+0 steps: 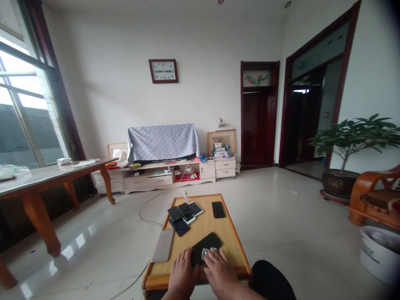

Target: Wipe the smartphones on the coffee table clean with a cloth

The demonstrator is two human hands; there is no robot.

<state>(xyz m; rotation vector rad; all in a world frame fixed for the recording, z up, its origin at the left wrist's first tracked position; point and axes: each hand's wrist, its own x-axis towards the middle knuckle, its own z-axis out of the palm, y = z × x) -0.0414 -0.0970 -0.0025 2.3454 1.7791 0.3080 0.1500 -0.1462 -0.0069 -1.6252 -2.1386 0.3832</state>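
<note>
A dark smartphone point(208, 243) lies at a slant near the close end of the small wooden table point(200, 225). My left hand point(182, 271) is closed along its left edge, thumb against the phone and fingers pointing forward. On the screen, a small crumpled whitish cloth or tissue point(205, 252) is pinned under the fingers of my right hand point(219, 268). To the left lies a silver tablet or large phone point(163, 246), face down. Farther up is an overlapping group of several phones, including a dark one point(179, 227) and a white-framed one point(196, 208).
A black phone point(218, 209) lies alone at the table's far right. The pump bottle point(185, 196) stands at the far edge. A cable point(137, 273) runs along the floor at left. A white bucket point(379, 254) and wooden chair point(371, 191) are at right.
</note>
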